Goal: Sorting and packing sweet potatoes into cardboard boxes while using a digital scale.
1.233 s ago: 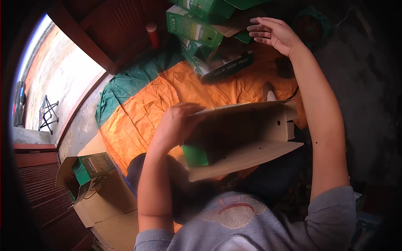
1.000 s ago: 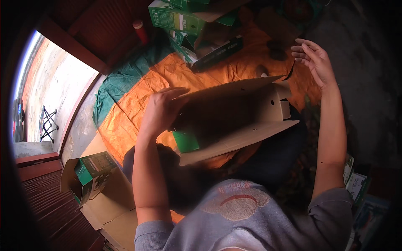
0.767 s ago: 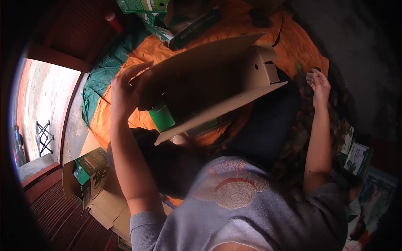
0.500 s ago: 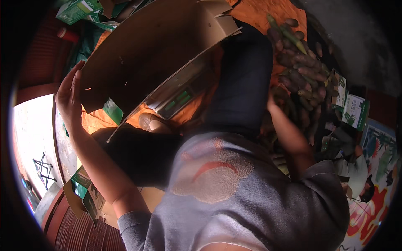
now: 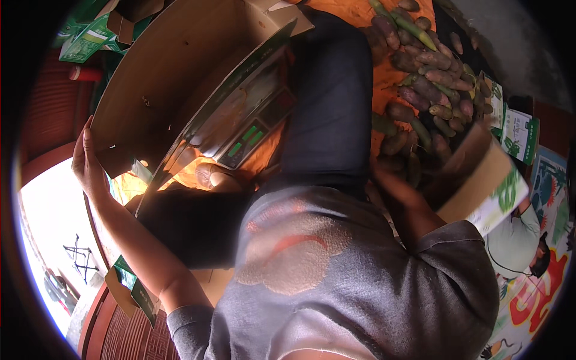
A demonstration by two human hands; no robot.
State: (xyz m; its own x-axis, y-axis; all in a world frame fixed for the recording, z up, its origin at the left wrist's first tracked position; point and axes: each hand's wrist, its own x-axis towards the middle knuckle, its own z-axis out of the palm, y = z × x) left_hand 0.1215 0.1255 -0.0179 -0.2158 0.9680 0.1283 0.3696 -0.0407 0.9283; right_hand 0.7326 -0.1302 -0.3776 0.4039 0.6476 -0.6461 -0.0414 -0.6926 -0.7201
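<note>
Head view: we have the large, open brown cardboard box (image 5: 180,66) at the upper left, tilted with its hollow facing us, its lower corner above the left thigh; whether it rests there, we cannot tell. We judge it light, stiff along its folds but floppy at the long loose wall, dry rather than slippery, and easily creased; a thick folded edge or corner would be the surest hold. Our left hand (image 5: 90,165) meets its left end with fingers nearly straight; we cannot tell whether they pinch the board. Our right hand (image 5: 387,177) is mostly hidden in shadow beside the dark-trousered right leg (image 5: 327,102), so we cannot tell its grip.

Just beyond the box's near wall we count one metal scale with green-lit displays (image 5: 246,141). Right of the leg lies one heap of purplish-brown and green oblong vegetables (image 5: 435,90), too overlapped to count, on one orange sheet (image 5: 342,12). Farther out, we count one blurred brown carton (image 5: 474,180) and one red cylinder (image 5: 87,74).
</note>
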